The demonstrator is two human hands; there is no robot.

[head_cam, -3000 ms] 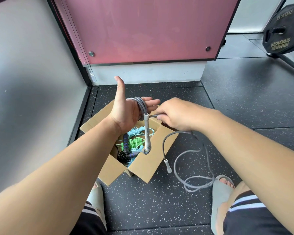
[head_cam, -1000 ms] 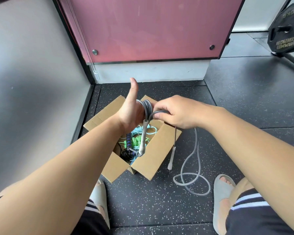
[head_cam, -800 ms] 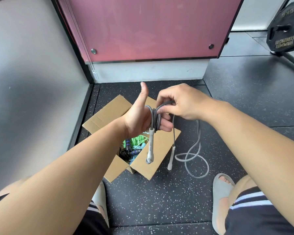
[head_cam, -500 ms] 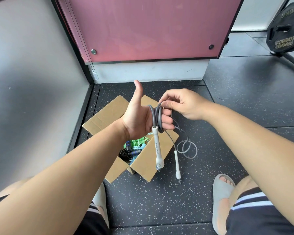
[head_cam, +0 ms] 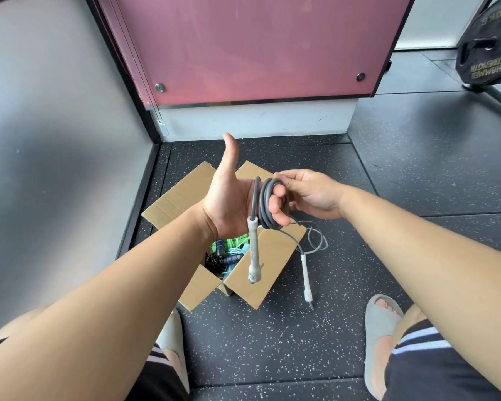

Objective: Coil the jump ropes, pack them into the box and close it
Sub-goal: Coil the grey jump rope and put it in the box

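Observation:
A grey jump rope [head_cam: 268, 208] is wound in several loops around the fingers of my left hand [head_cam: 232, 199], thumb up, above the box. One pale handle [head_cam: 254, 256] hangs straight down from the coil. My right hand [head_cam: 310, 193] pinches the rope at the top of the coil. The short free end trails down to the second handle [head_cam: 306, 280], whose tip is at the floor. The open cardboard box [head_cam: 261, 273] sits on the floor below, holding green, light-blue and black coiled ropes [head_cam: 226, 254].
Dark speckled rubber floor [head_cam: 272, 342] all around. A grey wall on the left, a pink panel [head_cam: 258, 44] behind the box. A black weight plate [head_cam: 488, 44] leans at the far right. My feet in grey slides [head_cam: 379, 337] stand on both sides near the box.
More rope has been wound onto my left hand; the slack that lay on the floor has shrunk to a short tail. The second handle has been drawn up and closer.

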